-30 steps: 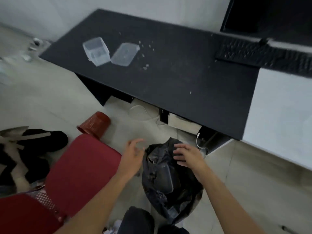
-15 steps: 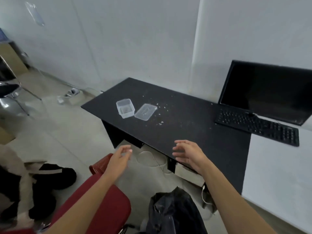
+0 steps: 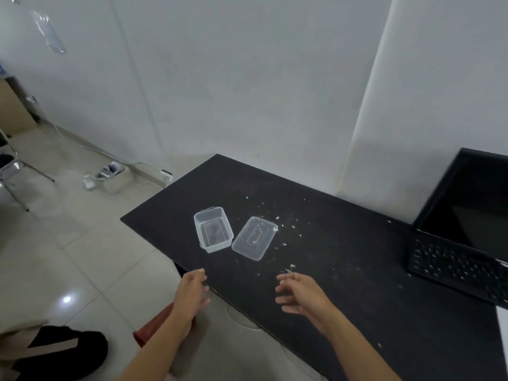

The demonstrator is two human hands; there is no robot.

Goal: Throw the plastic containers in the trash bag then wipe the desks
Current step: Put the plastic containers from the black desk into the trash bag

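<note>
Pale tiled floor (image 3: 82, 257) fills the left of the frame, and a black desk (image 3: 357, 284) runs from the centre to the lower right. Nearest, at the bottom left edge, a black-and-beige bundle (image 3: 63, 350) lies cut off, too blurred to name. A red bin (image 3: 149, 327) shows partly behind the left forearm.

The left hand (image 3: 191, 291) hovers at the desk's front edge and the right hand (image 3: 301, 296) over the desktop. Each grip is apart, fingers loosely spread, holding nothing.

Beyond them, at frame centre on the desk, a clear plastic container (image 3: 213, 233) sits upright and open. A flat clear lid (image 3: 254, 237) lies just beside it on the right; whether they touch is unclear. White crumbs (image 3: 284, 244) scatter around the lid.

At the right edge a black keyboard (image 3: 453, 266) and monitor (image 3: 472, 199) are cut off. Farther off, middle left, a power strip (image 3: 110, 171) lies on the floor by the white wall (image 3: 247, 78).
</note>
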